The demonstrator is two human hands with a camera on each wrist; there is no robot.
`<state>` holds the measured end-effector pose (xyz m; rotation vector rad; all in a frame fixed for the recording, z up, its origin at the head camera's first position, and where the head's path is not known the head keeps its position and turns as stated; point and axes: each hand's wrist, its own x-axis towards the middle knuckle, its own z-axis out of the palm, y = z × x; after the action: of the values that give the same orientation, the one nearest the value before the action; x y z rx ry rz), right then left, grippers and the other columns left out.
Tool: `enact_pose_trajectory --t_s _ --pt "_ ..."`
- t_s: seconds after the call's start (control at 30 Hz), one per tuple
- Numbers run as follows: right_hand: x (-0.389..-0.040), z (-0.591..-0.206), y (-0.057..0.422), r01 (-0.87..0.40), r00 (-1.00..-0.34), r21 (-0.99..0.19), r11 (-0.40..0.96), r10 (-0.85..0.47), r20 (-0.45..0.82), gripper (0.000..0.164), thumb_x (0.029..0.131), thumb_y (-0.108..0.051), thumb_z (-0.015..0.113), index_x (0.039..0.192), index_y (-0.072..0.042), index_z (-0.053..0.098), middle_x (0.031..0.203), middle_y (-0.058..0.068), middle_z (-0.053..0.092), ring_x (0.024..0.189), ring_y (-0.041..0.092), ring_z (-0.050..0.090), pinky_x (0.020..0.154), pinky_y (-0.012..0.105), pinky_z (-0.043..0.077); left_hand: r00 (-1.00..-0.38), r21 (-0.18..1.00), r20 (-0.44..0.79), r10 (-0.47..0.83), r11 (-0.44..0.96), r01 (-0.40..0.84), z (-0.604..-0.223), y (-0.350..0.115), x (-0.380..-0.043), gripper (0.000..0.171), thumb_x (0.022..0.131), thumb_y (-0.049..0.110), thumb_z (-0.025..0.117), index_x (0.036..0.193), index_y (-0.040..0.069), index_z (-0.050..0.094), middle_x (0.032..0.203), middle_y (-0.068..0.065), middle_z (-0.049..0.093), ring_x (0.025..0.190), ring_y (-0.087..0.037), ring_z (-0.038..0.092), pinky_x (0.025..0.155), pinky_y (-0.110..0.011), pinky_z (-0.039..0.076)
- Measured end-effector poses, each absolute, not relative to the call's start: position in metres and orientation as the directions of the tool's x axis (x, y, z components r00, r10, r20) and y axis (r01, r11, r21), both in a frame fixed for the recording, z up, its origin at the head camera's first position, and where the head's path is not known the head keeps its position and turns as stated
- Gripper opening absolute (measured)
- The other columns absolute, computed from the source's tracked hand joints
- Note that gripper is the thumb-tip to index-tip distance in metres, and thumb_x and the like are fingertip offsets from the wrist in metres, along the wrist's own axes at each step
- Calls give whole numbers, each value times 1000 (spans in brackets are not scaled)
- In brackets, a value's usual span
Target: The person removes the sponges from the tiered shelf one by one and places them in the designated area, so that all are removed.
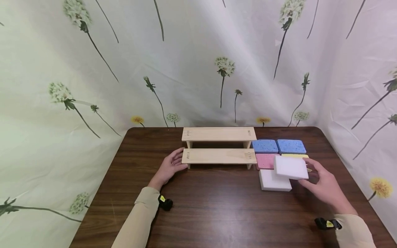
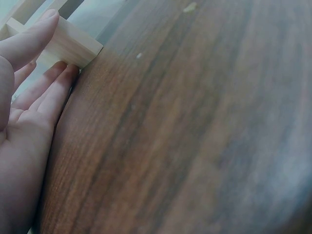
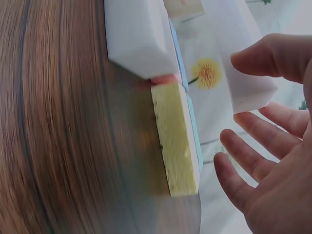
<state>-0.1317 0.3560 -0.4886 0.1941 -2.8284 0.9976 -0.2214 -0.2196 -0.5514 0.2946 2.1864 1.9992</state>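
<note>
My right hand (image 1: 325,186) pinches a white melamine sponge (image 1: 291,167) by its right end, thumb on one side and fingers on the other. The sponge is raised above the table, overlapping a second white sponge (image 1: 274,181) in the head view. In the right wrist view the held sponge (image 3: 243,58) hangs apart from the yellow sponge (image 3: 175,141). At the left end of a two-step wooden shelf (image 1: 219,156), my left hand (image 1: 169,168) rests with extended fingers. Its fingertips touch the shelf's side panel (image 2: 73,41) in the left wrist view.
Right of the shelf lie two blue sponges (image 1: 265,146), a pink sponge (image 1: 265,162) and a yellow sponge (image 1: 294,156), partly hidden by the held one. They lie on a dark wooden table (image 1: 201,213), with a flower-printed curtain (image 1: 192,69) behind and at both sides.
</note>
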Motion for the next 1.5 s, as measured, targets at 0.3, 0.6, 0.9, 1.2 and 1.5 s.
enact_pose_trajectory --t_s 0.3,0.6,0.9,1.2,1.5 --pt "-128 -492 375 -139 -985 -607 783 -46 166 81 85 -12 88 152 2 44 137 34 56 120 53 58 91 50 58 -967 995 14 255 97 40 -550 -220 -221 82 93 1 80 162 5 37 156 -26 48 143 -39 49 109 -25 50" --pt "-120 -497 388 -155 -981 -601 784 -50 188 77 82 -4 88 147 5 47 135 36 57 115 50 58 77 0 42 -966 995 12 258 94 37 -550 -220 -220 81 93 0 79 162 5 37 156 -26 48 143 -39 49 109 -25 50" --pt "-113 -500 400 -97 -991 -591 801 -22 133 81 83 -5 88 150 5 43 135 39 54 114 54 59 75 19 56 -967 993 14 253 106 42 -550 -220 -221 80 94 3 79 162 7 38 156 -24 49 143 -37 49 111 -26 49" --pt "-105 -504 408 -70 -994 -604 794 -2 113 80 83 1 85 150 9 41 135 41 52 115 56 57 70 4 42 -966 993 29 256 99 56 -553 -220 -225 80 93 0 78 162 3 37 154 -25 49 142 -38 50 108 -23 50" --pt "-100 -510 416 -16 -998 -586 810 18 52 81 84 -3 86 149 11 40 136 43 52 115 58 59 68 9 47 -965 994 24 261 96 50 -552 -220 -222 81 93 1 78 162 2 35 155 -27 48 143 -40 49 109 -26 50"
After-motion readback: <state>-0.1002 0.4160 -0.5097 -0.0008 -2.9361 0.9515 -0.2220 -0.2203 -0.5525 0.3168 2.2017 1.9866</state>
